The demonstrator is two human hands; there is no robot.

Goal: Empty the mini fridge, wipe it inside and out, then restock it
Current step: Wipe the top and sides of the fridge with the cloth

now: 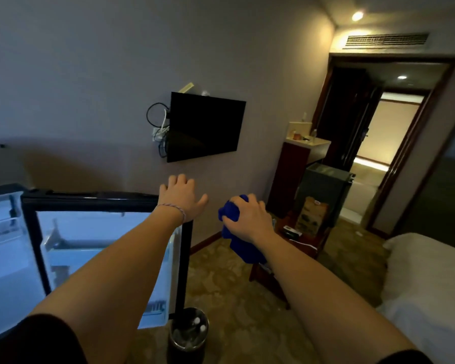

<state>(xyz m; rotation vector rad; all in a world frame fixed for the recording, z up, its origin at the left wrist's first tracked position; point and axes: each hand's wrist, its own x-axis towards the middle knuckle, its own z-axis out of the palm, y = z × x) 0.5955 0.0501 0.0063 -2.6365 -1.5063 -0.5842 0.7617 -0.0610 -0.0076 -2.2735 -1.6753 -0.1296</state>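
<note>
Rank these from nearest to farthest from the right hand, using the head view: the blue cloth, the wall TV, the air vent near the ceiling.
1. Blue cloth: held in the right hand itself.
2. Wall TV: mounted on the wall above and ahead of the hand.
3. Air vent: high up at the far right, over the doorway.

no readable text, print on the brown paper bag (311, 215) too blurred

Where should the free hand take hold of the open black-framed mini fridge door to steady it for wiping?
On the top edge of the black-framed mini fridge door, near its free corner, coming from above. That rail is bare and level, and the open left hand already hovers there. The right hand holds the blue cloth.
</note>
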